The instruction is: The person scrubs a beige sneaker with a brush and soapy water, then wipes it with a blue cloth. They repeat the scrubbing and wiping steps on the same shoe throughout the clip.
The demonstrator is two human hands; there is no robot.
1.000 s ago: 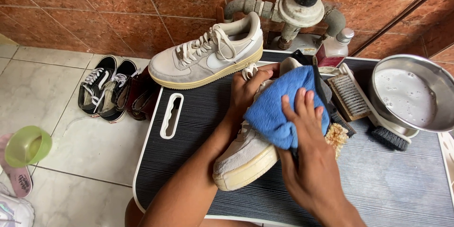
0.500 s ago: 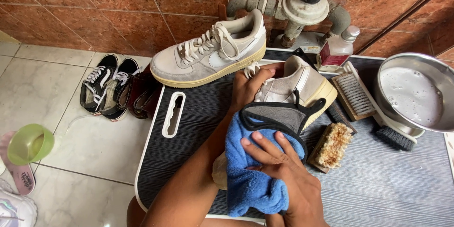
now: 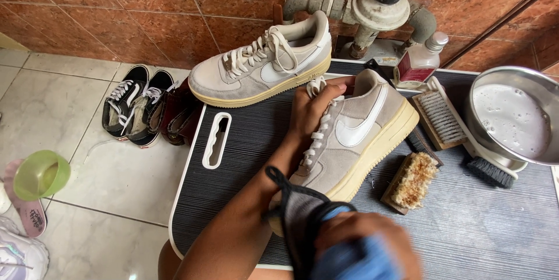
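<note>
— Where's the shoe [image 3: 355, 134]?
— Mid-board [image 3: 244, 157], tilted on its side. The left hand [image 3: 311, 108] is clamped on its laced top; the right hand [image 3: 364, 245], at the near edge, is closed on a blue cloth [image 3: 343, 259].
— How does it handle?
— Probably light, soft suede, firm sole; hold it at the collar.

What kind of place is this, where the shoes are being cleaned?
Probably a home wash area or utility corner. A water pipe with a valve runs along a brown tiled wall, the floor is tiled, and a metal basin of soapy water sits beside scrub brushes.
</note>
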